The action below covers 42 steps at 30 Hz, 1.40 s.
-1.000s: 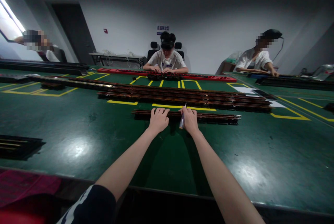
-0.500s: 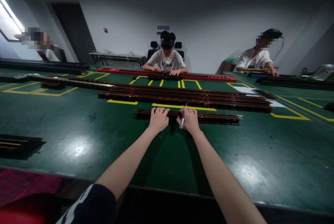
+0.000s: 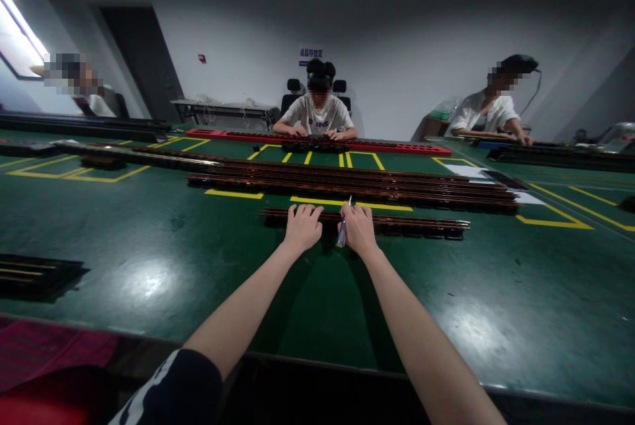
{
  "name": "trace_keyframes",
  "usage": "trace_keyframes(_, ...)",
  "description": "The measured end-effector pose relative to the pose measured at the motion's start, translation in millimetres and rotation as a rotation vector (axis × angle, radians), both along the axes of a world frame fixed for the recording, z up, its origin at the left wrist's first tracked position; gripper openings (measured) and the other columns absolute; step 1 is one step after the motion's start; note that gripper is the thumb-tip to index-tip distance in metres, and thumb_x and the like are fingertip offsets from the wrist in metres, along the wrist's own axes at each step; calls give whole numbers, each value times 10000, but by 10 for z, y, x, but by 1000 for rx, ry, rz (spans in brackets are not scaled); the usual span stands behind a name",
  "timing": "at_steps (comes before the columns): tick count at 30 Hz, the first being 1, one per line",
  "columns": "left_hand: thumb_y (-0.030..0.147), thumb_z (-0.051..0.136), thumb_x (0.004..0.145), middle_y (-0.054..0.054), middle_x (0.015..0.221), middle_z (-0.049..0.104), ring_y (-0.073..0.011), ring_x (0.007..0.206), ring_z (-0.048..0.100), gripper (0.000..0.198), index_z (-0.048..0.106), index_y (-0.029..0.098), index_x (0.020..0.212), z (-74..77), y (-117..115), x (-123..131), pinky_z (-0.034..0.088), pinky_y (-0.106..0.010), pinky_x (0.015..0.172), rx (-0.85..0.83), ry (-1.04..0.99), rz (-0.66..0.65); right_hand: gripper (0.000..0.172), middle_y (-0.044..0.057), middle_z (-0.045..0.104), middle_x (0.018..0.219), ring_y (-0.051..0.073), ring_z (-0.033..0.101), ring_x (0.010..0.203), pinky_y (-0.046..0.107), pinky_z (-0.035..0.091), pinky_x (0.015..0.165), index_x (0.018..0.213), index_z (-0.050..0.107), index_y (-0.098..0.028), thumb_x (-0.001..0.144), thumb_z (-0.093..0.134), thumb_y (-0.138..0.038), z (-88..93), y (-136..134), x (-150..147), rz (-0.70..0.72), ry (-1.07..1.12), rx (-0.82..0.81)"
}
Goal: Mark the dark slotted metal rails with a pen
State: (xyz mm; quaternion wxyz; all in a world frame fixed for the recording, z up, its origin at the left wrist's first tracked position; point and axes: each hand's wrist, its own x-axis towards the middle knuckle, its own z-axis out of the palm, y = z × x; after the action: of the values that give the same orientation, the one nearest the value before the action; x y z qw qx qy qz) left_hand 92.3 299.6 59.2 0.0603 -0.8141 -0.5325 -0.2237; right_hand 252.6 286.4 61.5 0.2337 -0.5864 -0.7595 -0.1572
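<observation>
A short bundle of dark strips with copper-coloured edges (image 3: 417, 225) lies crosswise on the green table. My left hand (image 3: 303, 228) rests on its left part, fingers bent over the strips and closed on them. A slim pen-like tool with a clear handle and a metal tip (image 3: 342, 232) is in my right hand (image 3: 360, 228), whose fingers are wrapped round it beside the strips. The tool's tip points away from me. Just beyond lies a longer, wider stack of similar strips (image 3: 347, 182).
The green table (image 3: 198, 266) has yellow tape outlines. Dark strips (image 3: 37, 274) lie at its left. A long red rail (image 3: 397, 146) crosses the far side, where a person (image 3: 317, 114) works. Two more people sit at far left and right. White sheets (image 3: 528, 197) lie at right.
The short bundle has shifted slightly to the right under my hands. The tool in my right hand has tilted and moved a little left.
</observation>
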Motion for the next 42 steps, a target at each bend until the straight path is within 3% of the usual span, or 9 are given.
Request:
trace_keyframes(8,213,335,885,-120,1285,611,-263,1234,498,470,576,182,1287,30,-21,-2,280,-511,1117,-38,-9,-3,219,116,674,949,274,602,897,412,357,888,906,504,-189,785,431,-21,-21,-15,61,8,77,17)
trace_keyframes(15,214,352,881,-118,1259,625,-269,1206,513,457,580,175,1275,26,-17,1,297,-503,1100,-21,3,-5,95,108,670,941,257,582,888,396,346,896,906,510,-181,814,522,-203,-12,-32,56,57,57,2)
trace_keyframes(19,202,373,871,-109,1243,635,-265,1192,523,445,590,191,1259,31,-21,9,307,-490,1091,-3,19,13,145,117,675,930,271,575,897,412,312,905,896,517,-178,866,505,-319,-25,-11,32,35,-23,5)
trace_keyframes(29,216,361,881,-114,1244,634,-270,1188,521,440,587,179,1257,-11,13,-6,304,-508,1085,-5,0,-7,187,124,667,906,278,568,887,410,302,888,903,520,-171,842,535,-348,1,-20,-28,-43,38,-41)
trace_keyframes(37,210,367,877,-118,1239,635,-270,1189,520,444,586,176,1262,-1,7,6,303,-512,1090,-10,-5,-7,126,118,667,914,268,575,883,395,315,880,906,510,-168,783,534,-181,-1,-14,-53,-60,65,-25)
trace_keyframes(42,211,361,880,-118,1243,633,-268,1191,519,446,583,180,1266,6,10,2,299,-513,1095,-15,0,3,173,114,676,883,264,596,884,384,321,880,859,497,-181,769,456,-40,-12,-7,-9,-75,73,12)
